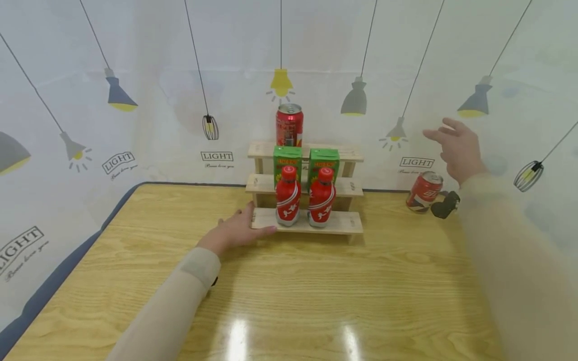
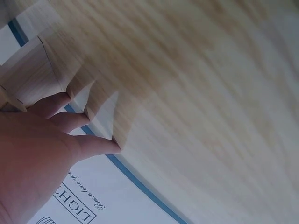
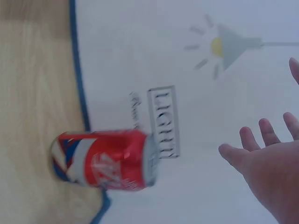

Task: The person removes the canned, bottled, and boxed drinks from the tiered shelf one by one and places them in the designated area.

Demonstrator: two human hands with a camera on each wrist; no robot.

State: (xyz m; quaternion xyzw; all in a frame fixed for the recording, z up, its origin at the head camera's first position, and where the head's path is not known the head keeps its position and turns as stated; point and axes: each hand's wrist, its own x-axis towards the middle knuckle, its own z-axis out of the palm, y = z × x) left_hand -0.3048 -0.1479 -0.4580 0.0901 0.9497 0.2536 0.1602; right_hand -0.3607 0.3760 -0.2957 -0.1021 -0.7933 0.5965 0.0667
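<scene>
My left hand rests at the left end of a three-step wooden display rack. Its thumb lies along the front of the lowest step; the other fingers are spread in the left wrist view. Two red bottles stand on that step, two green drink boxes on the middle one. A red can occupies the top step. Another red can stands on the table at the right. Above and beside it, my right hand is raised with nothing in it, its fingers apart in the right wrist view.
The wood-grain table meets a pale wall covering printed with lamps close behind the rack. A blue edge borders the table's left side. A black device shows at the right wrist, beside the table can.
</scene>
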